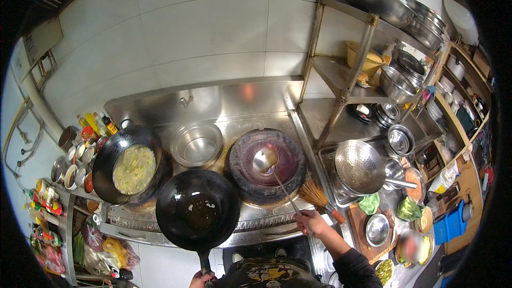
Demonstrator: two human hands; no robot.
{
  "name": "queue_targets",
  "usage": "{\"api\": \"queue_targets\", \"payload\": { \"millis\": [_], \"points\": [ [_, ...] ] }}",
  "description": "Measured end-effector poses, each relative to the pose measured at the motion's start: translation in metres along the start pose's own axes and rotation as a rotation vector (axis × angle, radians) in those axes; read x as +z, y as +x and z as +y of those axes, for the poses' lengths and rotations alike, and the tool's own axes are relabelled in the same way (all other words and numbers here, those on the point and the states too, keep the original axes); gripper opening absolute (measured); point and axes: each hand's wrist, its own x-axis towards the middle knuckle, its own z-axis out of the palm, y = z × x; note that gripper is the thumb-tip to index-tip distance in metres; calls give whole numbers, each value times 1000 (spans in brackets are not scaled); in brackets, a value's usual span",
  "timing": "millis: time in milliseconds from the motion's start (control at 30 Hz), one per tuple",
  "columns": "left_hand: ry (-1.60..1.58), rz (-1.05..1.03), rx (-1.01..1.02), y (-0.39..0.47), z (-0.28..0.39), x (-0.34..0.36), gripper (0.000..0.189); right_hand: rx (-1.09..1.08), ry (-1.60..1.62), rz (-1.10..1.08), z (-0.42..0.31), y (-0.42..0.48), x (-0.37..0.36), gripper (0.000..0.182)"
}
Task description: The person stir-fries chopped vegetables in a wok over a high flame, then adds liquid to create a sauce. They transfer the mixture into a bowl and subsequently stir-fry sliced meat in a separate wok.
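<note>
My left hand (202, 279) grips the handle of a black wok (198, 208), tilted at the stove's front edge. A little shiny oil lies in its bottom. In my right hand (311, 223) is the long handle of a metal ladle (265, 160). The ladle's bowl is over the right stove burner (256, 140), whose inside glows purplish red. A second black wok (105, 168) stands on the left side of the stove, holding a pale soupy food with green pieces (135, 170). Between the wok and the burner, toward the back, sits a round steel basin (196, 144).
A bamboo wok brush (314, 194) lies right of the burner. Farther right are a perforated strainer (359, 167), a cutting board (362, 218) with a steel bowl (377, 229), and a steel shelf rack (348, 76). Seasoning containers (80, 160) line the left side.
</note>
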Motion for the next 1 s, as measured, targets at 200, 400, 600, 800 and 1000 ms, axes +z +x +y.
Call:
{"api": "queue_targets", "payload": {
  "millis": [200, 400, 600, 800, 1000],
  "points": [
    [-23, 11, 22, 6, -10, -5, 12, -373, -1197, 540, 17, -6, -16, 25],
    [-52, -27, -21, 2, 1, 1, 12, -227, -1267, 536, 27, -7, -15, 24],
    [-43, -7, 8, 7, -7, -6, 11, -306, -1300, 518, 29, -3, -18, 21],
    [0, 37, 66, 4, -6, 1, 12, -325, -748, 291, 43, 7, -38, 24],
    [-17, -15, 22, 9, 1, 4, 13, -77, 165, 92, -4, -23, -21, 8]
  ]
}}
